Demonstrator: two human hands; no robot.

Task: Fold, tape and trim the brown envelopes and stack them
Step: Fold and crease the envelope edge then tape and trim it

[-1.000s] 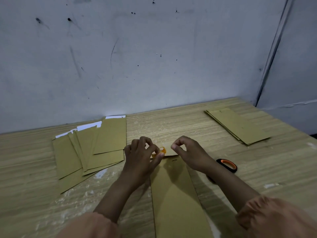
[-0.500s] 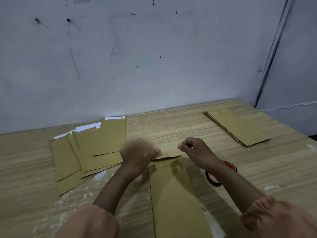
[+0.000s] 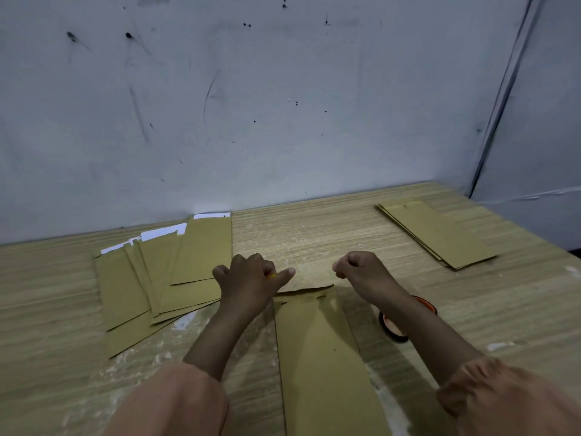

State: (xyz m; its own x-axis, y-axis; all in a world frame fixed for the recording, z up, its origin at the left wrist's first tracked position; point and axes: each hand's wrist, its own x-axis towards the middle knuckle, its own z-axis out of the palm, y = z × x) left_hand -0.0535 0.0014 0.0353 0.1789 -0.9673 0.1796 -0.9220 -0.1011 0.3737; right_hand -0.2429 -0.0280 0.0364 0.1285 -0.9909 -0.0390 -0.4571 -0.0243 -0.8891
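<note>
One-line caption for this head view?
Both hands, left and right, stretch tape above an envelope, fanned pile left.

On the table (image 3: 314,240), one envelope (image 3: 323,357) lies in the middle, near the front. A spread pile of envelopes (image 3: 163,278) lies to its left, and a neat stack (image 3: 437,234) lies far right, near the wall (image 3: 283,105). A tape roll (image 3: 393,328) lies just right of the middle envelope.

envelope (image 3: 323,357): near end cut off by bottom edge | tape roll (image 3: 394,328): mostly hidden behind right forearm (orange rim shows)

Dim, soft shadows, edges warped, slightly blurry.
</note>
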